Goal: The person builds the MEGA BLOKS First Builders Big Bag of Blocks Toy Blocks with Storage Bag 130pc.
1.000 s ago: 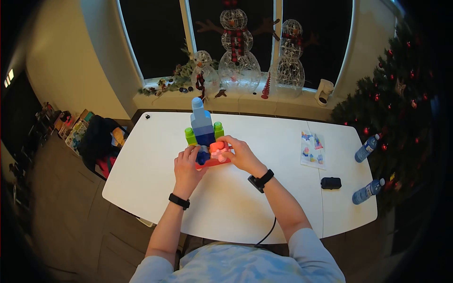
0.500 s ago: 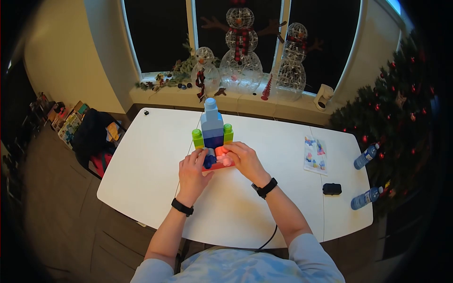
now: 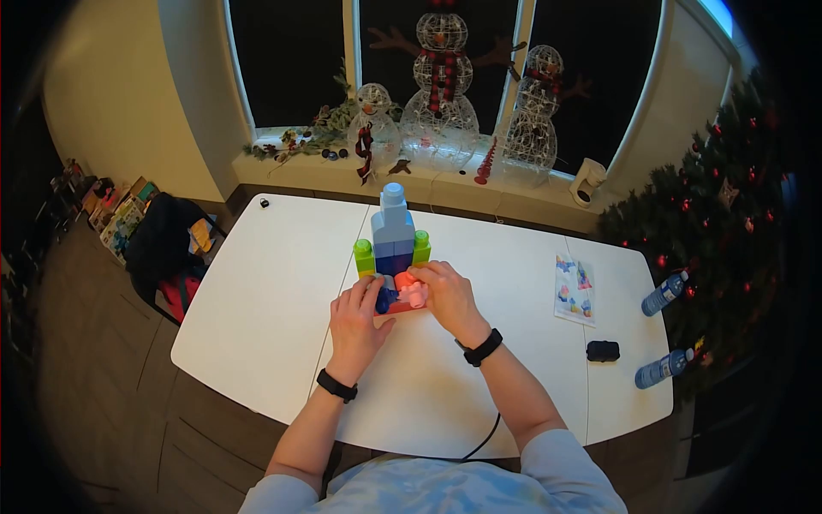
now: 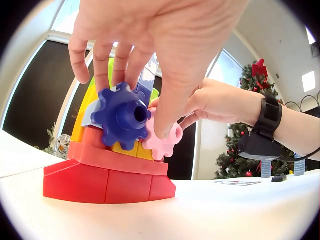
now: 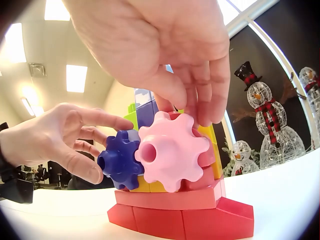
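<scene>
A toy-brick build stands on the white table, with a red base and a light blue tower between two green bricks. On its front sit a dark blue gear and a pink gear side by side. My left hand is at the left, fingertips by the grey block behind the blue gear, thumb held out in front. With thumb and fingers my right hand pinches the red block behind the pink gear, mostly hidden by that gear.
On the table's right lie a picture sheet and a small black case. Two water bottles stand along the right edge. A black cable crosses the front edge. Wire snowmen line the window sill behind.
The left thumb has moved out from the build's base. The right hand keeps its place at the red block. The head view has shifted, so the build appears farther right.
</scene>
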Motion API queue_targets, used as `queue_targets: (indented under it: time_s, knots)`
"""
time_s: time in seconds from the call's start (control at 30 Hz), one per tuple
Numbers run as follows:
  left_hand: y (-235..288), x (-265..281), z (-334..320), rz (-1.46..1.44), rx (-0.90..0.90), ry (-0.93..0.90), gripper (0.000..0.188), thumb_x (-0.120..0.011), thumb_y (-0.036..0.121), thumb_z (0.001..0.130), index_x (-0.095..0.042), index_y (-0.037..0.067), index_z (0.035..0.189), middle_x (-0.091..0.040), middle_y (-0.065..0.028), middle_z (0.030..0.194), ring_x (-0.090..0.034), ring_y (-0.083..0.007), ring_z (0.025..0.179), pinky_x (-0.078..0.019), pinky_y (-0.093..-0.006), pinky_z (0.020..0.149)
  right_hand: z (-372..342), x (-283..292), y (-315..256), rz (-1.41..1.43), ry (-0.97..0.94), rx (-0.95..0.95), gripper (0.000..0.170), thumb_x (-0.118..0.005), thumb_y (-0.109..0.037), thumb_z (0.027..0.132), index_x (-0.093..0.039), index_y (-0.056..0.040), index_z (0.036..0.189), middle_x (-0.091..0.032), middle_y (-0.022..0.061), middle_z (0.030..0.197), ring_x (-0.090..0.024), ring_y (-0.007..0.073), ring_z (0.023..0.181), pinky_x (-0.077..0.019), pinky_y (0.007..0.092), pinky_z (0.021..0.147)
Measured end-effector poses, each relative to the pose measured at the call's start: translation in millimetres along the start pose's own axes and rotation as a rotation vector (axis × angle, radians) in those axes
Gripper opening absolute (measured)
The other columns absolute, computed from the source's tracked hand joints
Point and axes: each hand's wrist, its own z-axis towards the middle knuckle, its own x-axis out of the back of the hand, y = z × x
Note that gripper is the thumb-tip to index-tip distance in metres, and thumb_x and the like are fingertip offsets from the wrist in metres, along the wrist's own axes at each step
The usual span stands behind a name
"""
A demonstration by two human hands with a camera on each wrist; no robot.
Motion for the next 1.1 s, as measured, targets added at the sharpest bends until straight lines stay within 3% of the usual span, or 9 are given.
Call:
queue_targets:
  time_s: [0.27,0.37,0.43,0.53,0.6,0.7,0.83,1.0,1.1]
  knots:
    - [-2.3,4.7,0.9,0.051,-0.039,-0.009,0.083,-0.094,0.013,0.063,-0.058,0.01,0.138,-0.058,-0.0075,0.137,-0.059,-0.0285,0.117,-0.0483,-0.0416,0.094,-2.5,17.4,5.1,-0.015,-0.052,-0.019,0.034,-0.073,-0.007,0.085,-0.072,-0.0102,0.119,-0.069,0.006,0.112,-0.069,0.0272,0.1,-0.0582,0.04,0.081]
    - [-18.1,18.2,4.9,-0.174,-0.065,0.017,0.079,-0.093,0.014,0.067,-0.058,0.01,0.138,-0.057,-0.0081,0.136,-0.06,-0.0277,0.115,-0.0511,-0.0404,0.091,-18.8,48.6,25.7,0.15,-0.001,-0.112,0.032,-0.072,-0.008,0.088,-0.071,-0.008,0.12,-0.07,0.0077,0.111,-0.07,0.0267,0.094,-0.058,0.0386,0.079]
    - [-31.0,29.5,-0.9,-0.358,0.162,0.136,0.069,-0.09,0.014,0.073,-0.059,0.009,0.135,-0.057,-0.0076,0.133,-0.061,-0.0244,0.113,-0.053,-0.0382,0.088,-37.4,74.7,50.9,0.306,0.14,-0.29,0.023,-0.072,-0.012,0.092,-0.07,-0.0048,0.114,-0.071,0.0079,0.098,-0.07,0.0217,0.082,-0.0571,0.0343,0.072]
    - [-65.2,28.3,-11.5,-0.693,0.485,0.284,0.022,-0.083,0.017,0.086,-0.064,0.007,0.093,-0.057,0.0034,0.079,-0.054,-0.0071,0.074,-0.0441,-0.0254,0.068,-83.9,116.4,103.6,0.551,0.161,-0.653,0.023,-0.073,-0.023,0.095,-0.069,-0.0017,0.089,-0.066,0.0033,0.068,-0.063,0.0098,0.06,-0.0525,0.0258,0.058]
    - [-89.7,32.8,-20.9,-0.736,0.588,0.057,0.027,-0.079,0.019,0.089,-0.062,0.005,0.073,-0.049,0.0029,0.06,-0.045,-0.0061,0.06,-0.042,-0.0283,0.058,-115.8,146.8,108.4,0.45,0.16,-0.825,0.038,-0.073,-0.031,0.095,-0.063,-0.0051,0.069,-0.059,-0.0009,0.059,-0.053,0.0055,0.051,-0.0437,0.0231,0.05]
    - [-114.8,23.6,-36.0,-0.507,0.573,-0.262,0.037,-0.073,0.027,0.091,-0.062,0.001,0.068,-0.054,-0.0014,0.057,-0.05,-0.0091,0.058,-0.044,-0.0306,0.059,-168.3,162.9,142.7,0.41,0.088,-0.942,0.047,-0.074,-0.037,0.094,-0.058,-0.0079,0.06,-0.054,-0.0019,0.055,-0.047,0.0058,0.048,-0.0359,0.0245,0.047]
    - [-122.1,18.0,-47.1,-0.309,0.643,-0.532,0.04,-0.066,0.036,0.091,-0.068,-0.002,0.078,-0.06,-0.0031,0.066,-0.055,-0.0136,0.064,-0.0448,-0.0318,0.062,-211.0,166.5,149.1,0.376,-0.1,-1.112,0.049,-0.074,-0.038,0.094,-0.055,-0.0104,0.058,-0.049,-0.0038,0.054,-0.04,0.0058,0.046,-0.0273,0.0255,0.045]
    - [-108.8,16.6,-45.2,-0.152,0.621,-0.571,0.039,-0.065,0.036,0.091,-0.072,-0.002,0.086,-0.069,-0.0122,0.073,-0.066,-0.0237,0.07,-0.0516,-0.037,0.07,-233.2,155.8,152.2,0.35,-0.132,-1.108,0.051,-0.074,-0.037,0.093,-0.054,-0.0097,0.055,-0.048,-0.004,0.052,-0.04,0.0067,0.046,-0.0277,0.0269,0.047]
    - [-106.7,13.8,-50.5,-0.054,0.579,-0.562,0.038,-0.064,0.036,0.091,-0.074,-0.001,0.09,-0.072,-0.0161,0.078,-0.069,-0.0285,0.073,-0.0539,-0.0392,0.072,-236.4,147.6,162.3,0.251,-0.135,-1.059,0.052,-0.074,-0.04,0.089,-0.06,-0.0027,0.056,-0.052,0.0002,0.05,-0.047,0.0116,0.047,-0.0365,0.0323,0.05]
